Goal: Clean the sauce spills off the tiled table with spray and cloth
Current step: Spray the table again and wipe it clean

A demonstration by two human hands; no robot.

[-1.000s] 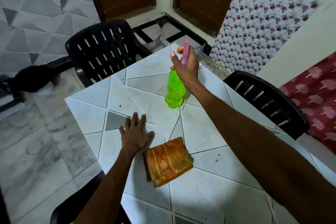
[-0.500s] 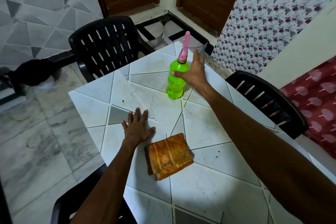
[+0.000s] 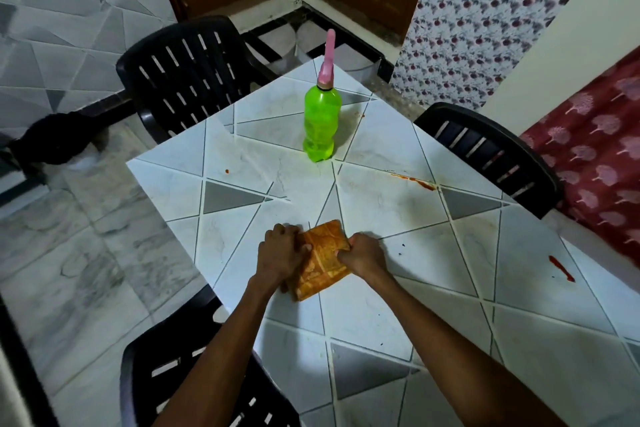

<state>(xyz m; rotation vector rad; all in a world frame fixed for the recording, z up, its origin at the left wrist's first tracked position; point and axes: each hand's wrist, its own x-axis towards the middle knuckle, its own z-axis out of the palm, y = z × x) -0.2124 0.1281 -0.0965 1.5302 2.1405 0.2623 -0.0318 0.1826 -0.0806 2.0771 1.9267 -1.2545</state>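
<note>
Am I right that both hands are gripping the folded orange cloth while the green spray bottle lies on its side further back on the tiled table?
Not quite: in the head view the green spray bottle stands upright. The rest holds: the left hand and right hand grip the folded orange cloth on the tiled table.

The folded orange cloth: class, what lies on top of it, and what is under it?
Both hands grip the folded orange cloth: left hand on its left side, right hand at its right edge. It lies on the tiled table. Any spill beneath is covered.
</note>
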